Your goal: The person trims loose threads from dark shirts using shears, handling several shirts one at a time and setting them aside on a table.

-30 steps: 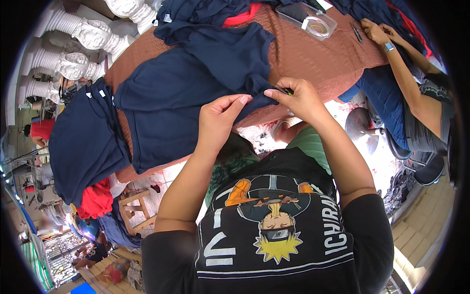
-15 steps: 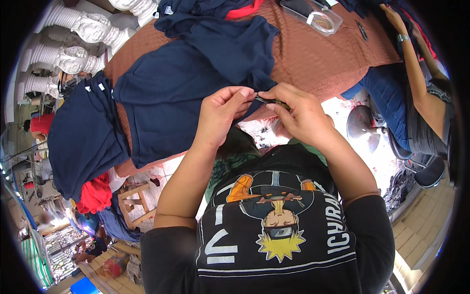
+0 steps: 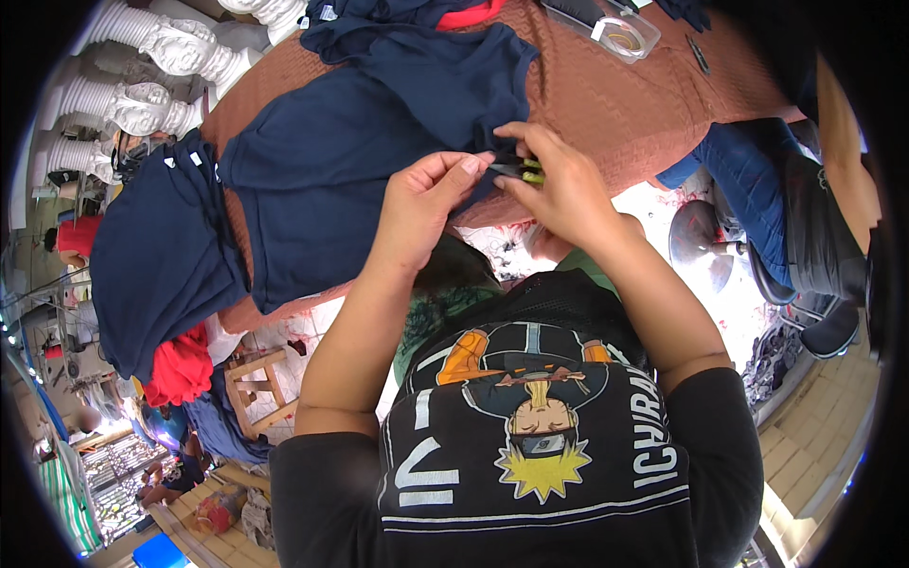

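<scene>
Trimming at the edge of a dark navy knit-fabric garment [image 3: 327, 175] looks to be the step in hand. The garment lies spread across a table covered in textured brown cloth [image 3: 615, 109], its near corner reaching the table's edge beneath the fingers. The person's left hand [image 3: 423, 201] has thumb and forefinger pressed together in a pinch beside that corner; whether a thread or a fold of cloth is caught between them is too small to tell. The right hand [image 3: 561, 189] curls around small dark-bladed snips with yellow-green handles [image 3: 532, 171], the blades pointing at the left fingertips.

Good work here would likely mean drawing the pinched piece taut, away from the fabric, and laying the blades flat along the edge so that only the loose end is cut. With tips so near the left thumb, short, controlled squeezes seem safest; a hasty one could nick skin or knit.
</scene>
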A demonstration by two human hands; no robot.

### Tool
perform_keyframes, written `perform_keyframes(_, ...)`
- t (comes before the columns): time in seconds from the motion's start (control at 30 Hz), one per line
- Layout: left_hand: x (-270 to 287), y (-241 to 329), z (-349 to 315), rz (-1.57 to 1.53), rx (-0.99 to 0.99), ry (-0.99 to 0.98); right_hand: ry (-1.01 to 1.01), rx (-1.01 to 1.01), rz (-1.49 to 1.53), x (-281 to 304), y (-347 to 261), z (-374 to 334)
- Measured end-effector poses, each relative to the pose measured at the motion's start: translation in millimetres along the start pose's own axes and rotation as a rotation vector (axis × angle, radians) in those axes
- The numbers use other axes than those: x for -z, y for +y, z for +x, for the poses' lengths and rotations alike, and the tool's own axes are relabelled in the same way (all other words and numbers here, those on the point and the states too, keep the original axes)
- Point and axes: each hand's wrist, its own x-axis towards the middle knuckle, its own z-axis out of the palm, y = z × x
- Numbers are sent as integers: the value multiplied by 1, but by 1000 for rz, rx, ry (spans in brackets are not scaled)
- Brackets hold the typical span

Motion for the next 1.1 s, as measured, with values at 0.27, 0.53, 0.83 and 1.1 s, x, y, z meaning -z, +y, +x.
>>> perform_keyframes(0.27, 41, 106, -59, 1121, -441, -408, 9, -187, 21, 5, 14, 11)
perform_keyframes(0.53, 4, 8, -27, 1236, -524, 175, 35, -182, 10, 0, 11, 9)
perform_keyframes(0.83, 6, -10, -10, 624, -380, 293, 33, -243, 0, 5, 10, 4)
perform_keyframes(1.1, 49, 44, -44, 627, -359, -338, 6, -219, 20, 11, 6, -1)
